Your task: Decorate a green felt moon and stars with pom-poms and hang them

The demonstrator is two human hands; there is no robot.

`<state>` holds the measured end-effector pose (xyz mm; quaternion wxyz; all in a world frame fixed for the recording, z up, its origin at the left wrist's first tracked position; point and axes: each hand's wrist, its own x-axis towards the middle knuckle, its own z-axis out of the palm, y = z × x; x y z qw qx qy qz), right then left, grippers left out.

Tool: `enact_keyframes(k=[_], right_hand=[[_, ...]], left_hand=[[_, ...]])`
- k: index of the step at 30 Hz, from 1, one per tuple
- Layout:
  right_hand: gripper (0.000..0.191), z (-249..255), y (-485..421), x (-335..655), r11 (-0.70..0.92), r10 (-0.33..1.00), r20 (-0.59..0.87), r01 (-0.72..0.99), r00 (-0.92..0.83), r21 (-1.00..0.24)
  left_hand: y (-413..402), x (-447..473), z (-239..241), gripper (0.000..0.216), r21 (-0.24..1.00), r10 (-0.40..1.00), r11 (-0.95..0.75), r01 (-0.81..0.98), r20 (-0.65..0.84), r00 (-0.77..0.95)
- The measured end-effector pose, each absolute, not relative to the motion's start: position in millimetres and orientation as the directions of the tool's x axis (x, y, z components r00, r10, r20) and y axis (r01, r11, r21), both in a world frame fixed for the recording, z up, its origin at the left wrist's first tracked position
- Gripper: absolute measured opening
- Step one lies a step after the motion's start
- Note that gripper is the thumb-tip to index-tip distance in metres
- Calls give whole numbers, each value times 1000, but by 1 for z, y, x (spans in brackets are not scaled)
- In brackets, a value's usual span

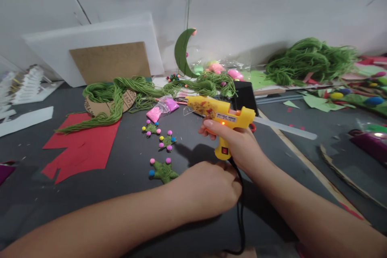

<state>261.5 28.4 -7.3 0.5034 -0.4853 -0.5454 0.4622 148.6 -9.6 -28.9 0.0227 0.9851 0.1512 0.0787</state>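
Note:
My right hand [232, 139] grips a yellow hot glue gun [223, 111], its nozzle pointing left and its small orange light lit. A clear glue stick [286, 127] sticks out of the gun's back, and the black cord [241, 209] hangs from the handle. Below the gun, my left hand [208, 189] is closed near the cord; its curled fingers hide whatever they may hold. Just left of that hand lies a green yarn-wrapped star [164, 172] with pompoms on its points, partly covered by the wrist. Two smaller pompom stars [167, 141] lie farther up.
Red felt [90, 145] lies at the left beside green yarn [111, 119] on cardboard. Behind the gun are small bags of pink and purple material [163, 109] and a black phone-like slab [246, 94]. A green crescent [183, 54] hangs at the back. More yarn [311, 62] is piled right.

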Motion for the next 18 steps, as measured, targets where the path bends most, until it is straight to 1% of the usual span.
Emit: enact_keyframes(k=[4,8,11,15,18], right_hand=[[17,-5,29,263,100,995,100,79,-12,-992],[14,0,30,264,109,993,109,5,47,-994],[15,3,30,265,120,991,118,-38,58,-992],[15,4,30,269,133,990,132,-24,47,-991],[16,5,30,271,144,988,144,4,48,-990]], left_hand=[[-3,152,-29,15,97,259,-964,248,133,957],[3,155,-25,15,131,227,-969,209,142,963],[4,158,-27,15,129,217,-972,197,168,962],[2,163,-32,15,127,242,-967,220,197,950],[0,167,-34,14,132,236,-968,214,181,955]])
